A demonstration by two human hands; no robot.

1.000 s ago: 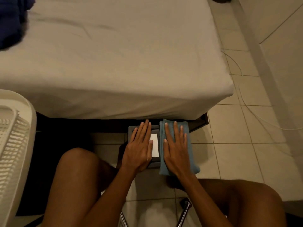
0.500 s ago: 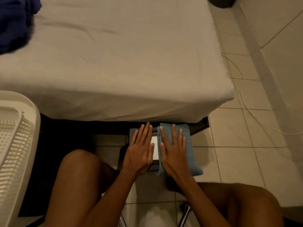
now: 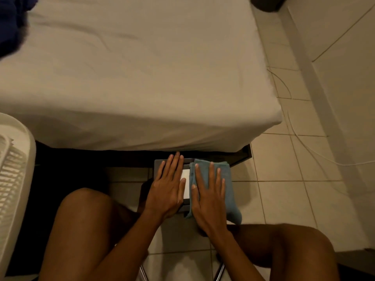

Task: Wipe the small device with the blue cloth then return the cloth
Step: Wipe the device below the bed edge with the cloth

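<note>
The small device (image 3: 185,183) is a dark-framed slab with a pale panel, lying low in front of my knees at the foot of the bed. My left hand (image 3: 168,185) lies flat on its left part, fingers slightly apart, pressing it down. The folded blue cloth (image 3: 229,189) covers the device's right part and hangs off its near right corner. My right hand (image 3: 209,195) presses flat on the cloth. Only a narrow strip of the panel shows between my hands.
A bed with a pale sheet (image 3: 142,78) fills the upper view, with dark blue fabric (image 3: 10,21) at its far left corner. A white slatted basket (image 3: 14,179) stands at the left. A thin white cable (image 3: 304,142) runs over the tiled floor on the right.
My right hand and the cloth have slid slightly left over the device, narrowing the visible strip of panel. My left hand has stayed in place.
</note>
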